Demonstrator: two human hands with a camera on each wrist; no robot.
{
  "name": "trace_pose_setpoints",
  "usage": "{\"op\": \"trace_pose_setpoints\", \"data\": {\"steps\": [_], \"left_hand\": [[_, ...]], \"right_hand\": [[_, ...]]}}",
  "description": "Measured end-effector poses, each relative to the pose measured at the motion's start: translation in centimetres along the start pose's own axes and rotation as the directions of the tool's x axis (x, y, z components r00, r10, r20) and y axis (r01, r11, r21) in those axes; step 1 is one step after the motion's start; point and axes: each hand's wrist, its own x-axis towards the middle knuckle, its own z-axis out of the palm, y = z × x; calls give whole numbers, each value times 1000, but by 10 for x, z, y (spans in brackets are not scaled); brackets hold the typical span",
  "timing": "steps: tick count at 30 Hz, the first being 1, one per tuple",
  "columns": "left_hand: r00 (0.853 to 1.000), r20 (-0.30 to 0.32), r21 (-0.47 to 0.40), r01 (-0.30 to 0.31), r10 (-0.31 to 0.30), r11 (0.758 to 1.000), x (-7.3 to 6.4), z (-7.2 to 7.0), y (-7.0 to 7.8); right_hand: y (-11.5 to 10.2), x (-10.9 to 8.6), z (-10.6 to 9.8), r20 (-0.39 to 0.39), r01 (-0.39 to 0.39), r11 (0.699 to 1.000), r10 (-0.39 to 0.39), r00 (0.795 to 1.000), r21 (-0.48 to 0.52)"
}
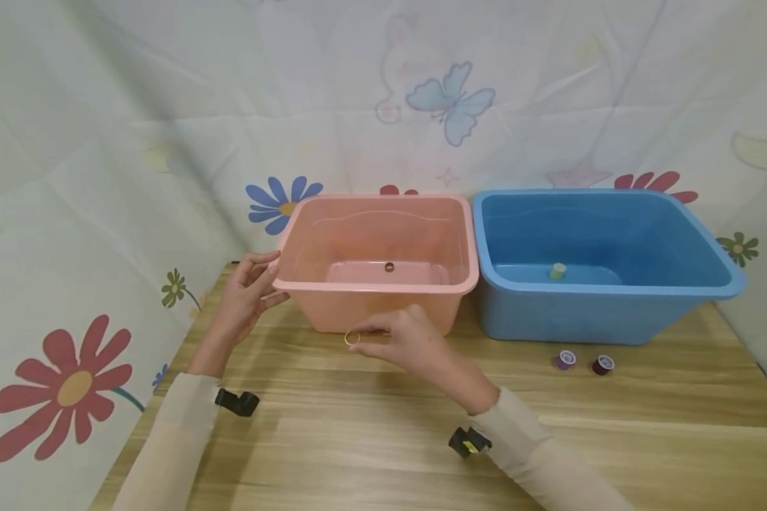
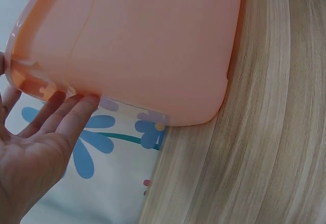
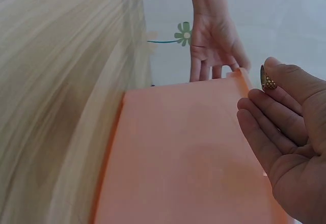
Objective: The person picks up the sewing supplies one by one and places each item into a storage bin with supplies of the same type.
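Note:
My left hand (image 1: 246, 294) holds the left rim of a pink plastic bin (image 1: 364, 305), with the thumb at the rim and several fingers against the outer wall below it. In front of that bin, my right hand (image 1: 409, 341) pinches a gold-coloured ring between thumb and index finger. The right wrist view shows the ring (image 3: 269, 83) with a studded, bumpy face; the other fingers are loosely bent. On the floor of the pink bin lies a small dark brown ring-shaped piece (image 1: 389, 267).
Right beside the pink bin stands a blue bin (image 1: 569, 316) with a small pale green cylinder (image 1: 557, 271) inside. A small purple cup (image 1: 565, 360) and a dark maroon cup (image 1: 603, 365) sit in front of it on the wooden table (image 1: 332, 440). A patterned curtain (image 1: 358, 85) hangs behind.

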Motion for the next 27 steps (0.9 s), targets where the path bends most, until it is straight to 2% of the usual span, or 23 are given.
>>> {"op": "trace_pose_setpoints", "data": {"steps": [8, 14, 19, 27], "left_hand": [[1000, -5, -2, 1, -1, 1000, 0, 0, 1], [1000, -13, -2, 9, -9, 1000, 0, 1, 1], [1000, -11, 0, 13, -13, 1000, 1, 1, 1], [1000, -6, -6, 12, -12, 1000, 0, 0, 0]], "right_hand": [[-2, 0, -14, 39, 34, 999, -33, 999, -28], [0, 0, -26, 52, 35, 999, -35, 998, 9], [-1, -1, -36, 61, 17, 999, -15, 998, -31], [-1, 1, -50, 75, 29, 996, -23, 997, -88]]}}
